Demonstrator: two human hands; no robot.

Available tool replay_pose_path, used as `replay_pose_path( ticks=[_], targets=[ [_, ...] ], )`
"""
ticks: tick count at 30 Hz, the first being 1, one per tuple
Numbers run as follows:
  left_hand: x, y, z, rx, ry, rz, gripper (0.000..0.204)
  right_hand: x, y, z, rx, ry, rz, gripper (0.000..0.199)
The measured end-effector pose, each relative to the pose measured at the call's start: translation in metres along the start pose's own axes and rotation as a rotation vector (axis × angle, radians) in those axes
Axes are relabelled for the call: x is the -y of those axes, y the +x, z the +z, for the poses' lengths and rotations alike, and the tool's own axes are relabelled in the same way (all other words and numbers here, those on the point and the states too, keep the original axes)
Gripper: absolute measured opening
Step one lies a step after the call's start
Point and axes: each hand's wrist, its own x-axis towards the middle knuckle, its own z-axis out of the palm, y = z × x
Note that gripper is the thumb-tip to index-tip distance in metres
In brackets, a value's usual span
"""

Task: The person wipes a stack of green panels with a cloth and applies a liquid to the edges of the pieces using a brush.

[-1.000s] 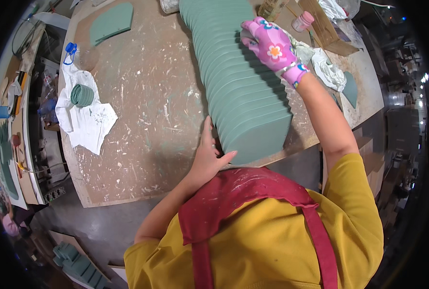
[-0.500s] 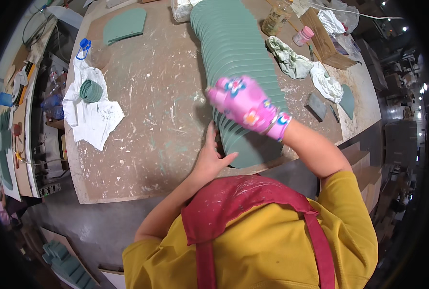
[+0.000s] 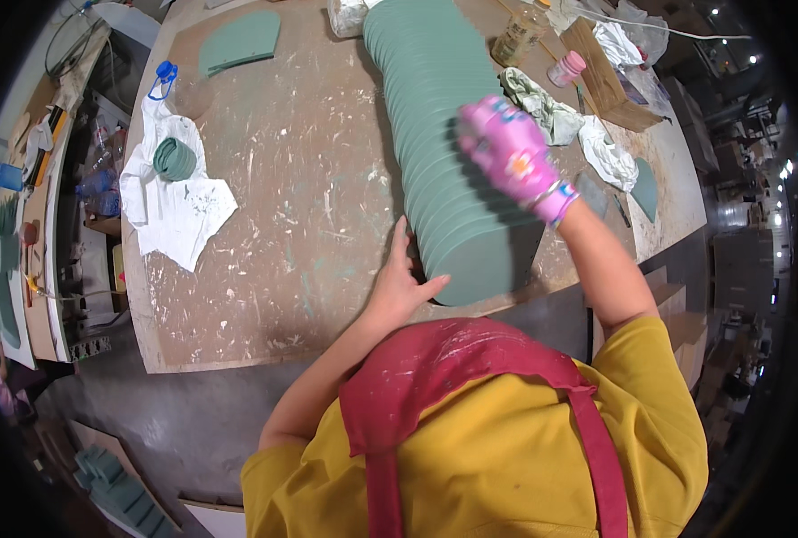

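Observation:
A long row of thin green, round-ended panels (image 3: 452, 152) lies overlapped like shingles, running from the near table edge to the far side. At its near left corner my bare left hand (image 3: 401, 282) rests with fingers stretched along the side and the thumb spread onto the nearest panel. My right hand (image 3: 511, 152), in a pink flowered glove, hovers over the right part of the row. Its fingers are curled closed and slightly blurred; whatever they may hold is hidden.
A white cloth (image 3: 184, 211) with a green roll (image 3: 173, 159) lies left, below a blue cap (image 3: 166, 76). Another green panel (image 3: 242, 40) sits far left. On the right are a bottle (image 3: 520, 36), a pink jar (image 3: 566, 68), rags (image 3: 608, 152) and a wooden box (image 3: 600, 76).
My right hand has swung from the row's left edge to the right and slightly away. The left hand stays at the near left corner.

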Motion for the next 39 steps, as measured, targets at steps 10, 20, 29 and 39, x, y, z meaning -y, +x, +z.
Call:
replay_pose_path(
  ticks=[10, 20, 29, 39],
  targets=[
    [-0.001, 0.002, -0.001, 0.056, 0.001, -0.04, 0.113, 0.037, -0.008, 0.008, 0.072, 0.111, -0.137, 0.039],
    [0.013, 0.008, 0.005, 0.008, -0.199, 0.105, 0.106, 0.071, -0.041, 0.008, 0.135, 0.098, -0.289, 0.046],
    [0.009, 0.004, -0.002, -0.036, 0.05, 0.114, 0.097, 0.093, 0.005, 0.019, 0.202, 0.434, -0.087, 0.035],
    [0.025, 0.003, 0.004, 0.055, -0.053, -0.017, 0.067, 0.199, 0.143, 0.169, 0.133, 0.985, 0.055, 0.05]
  ],
)
